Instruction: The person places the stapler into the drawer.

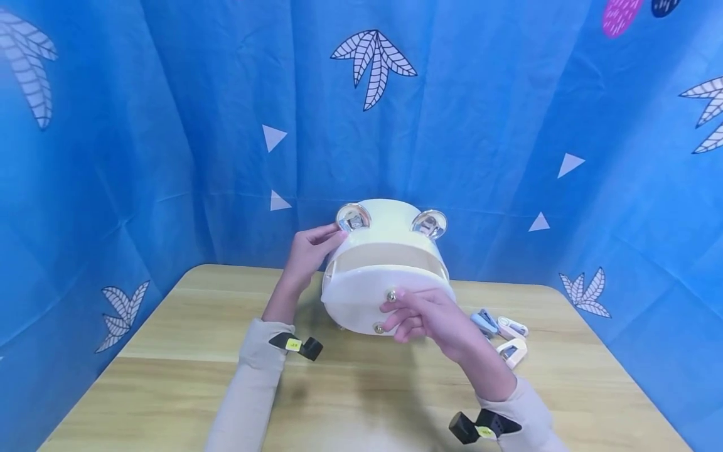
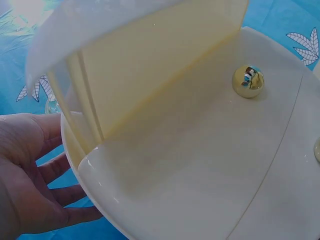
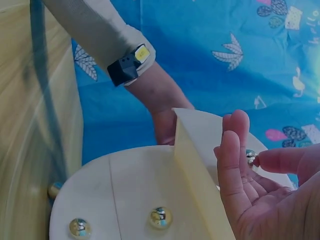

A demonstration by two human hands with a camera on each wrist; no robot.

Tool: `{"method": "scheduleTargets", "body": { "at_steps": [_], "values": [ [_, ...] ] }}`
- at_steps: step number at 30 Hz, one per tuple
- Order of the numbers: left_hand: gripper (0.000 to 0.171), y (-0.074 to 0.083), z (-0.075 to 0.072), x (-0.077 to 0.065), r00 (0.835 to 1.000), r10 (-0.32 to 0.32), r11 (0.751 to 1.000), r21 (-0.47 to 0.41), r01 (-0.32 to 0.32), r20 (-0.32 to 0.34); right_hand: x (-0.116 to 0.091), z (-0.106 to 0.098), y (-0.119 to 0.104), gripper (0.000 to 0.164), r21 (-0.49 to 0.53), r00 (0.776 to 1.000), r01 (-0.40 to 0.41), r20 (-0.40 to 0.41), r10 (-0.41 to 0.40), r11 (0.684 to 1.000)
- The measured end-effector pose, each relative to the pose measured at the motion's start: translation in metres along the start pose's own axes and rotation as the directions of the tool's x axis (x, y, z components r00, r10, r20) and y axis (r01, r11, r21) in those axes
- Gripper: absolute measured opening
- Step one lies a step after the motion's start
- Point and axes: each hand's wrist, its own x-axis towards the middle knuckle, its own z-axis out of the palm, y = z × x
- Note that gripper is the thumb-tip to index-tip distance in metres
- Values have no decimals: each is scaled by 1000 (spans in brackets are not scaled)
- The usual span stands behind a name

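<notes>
A white rounded storage box (image 1: 390,216) with two shiny round ear-shaped pieces on top stands at the back of the table. Its top drawer (image 1: 358,292) is pulled out, and the cavity shows above the drawer front. My right hand (image 1: 432,317) pinches the drawer's gold knob (image 3: 250,156) between thumb and fingers. Two more gold knobs show on the lower drawer fronts (image 3: 135,195) in the right wrist view. My left hand (image 2: 35,175) lies against the box's left side with extended fingers (image 2: 75,194), the fingertips partly hidden behind the edge.
To the right of the box lie several small staplers: a blue one (image 1: 484,321), a white one (image 1: 513,328) and a cream one (image 1: 513,353). The wooden table (image 1: 186,376) reaches a blue patterned curtain (image 1: 237,157) that hangs behind and along both sides.
</notes>
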Motion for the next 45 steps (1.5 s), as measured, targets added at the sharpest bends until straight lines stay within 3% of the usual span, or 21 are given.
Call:
{"method": "scheduleTargets", "body": {
  "at_steps": [10,17,28,45],
  "values": [
    [42,0,0,-3,1000,2,1000,-8,-2,8,-16,2,-8,51,-71,999,9,44,-5,997],
    [43,4,-3,-2,1000,6,1000,-16,-6,10,-19,2,-14,50,-144,999,15,51,-7,989],
    [45,0,-3,1,999,-18,1000,0,18,30,-21,0,-12,50,-175,998,12,60,-2,984],
    [44,-1,-2,4,1000,-16,1000,-5,16,19,-27,-10,-18,39,-271,1000,12,5,-12,963]
  ]
}}
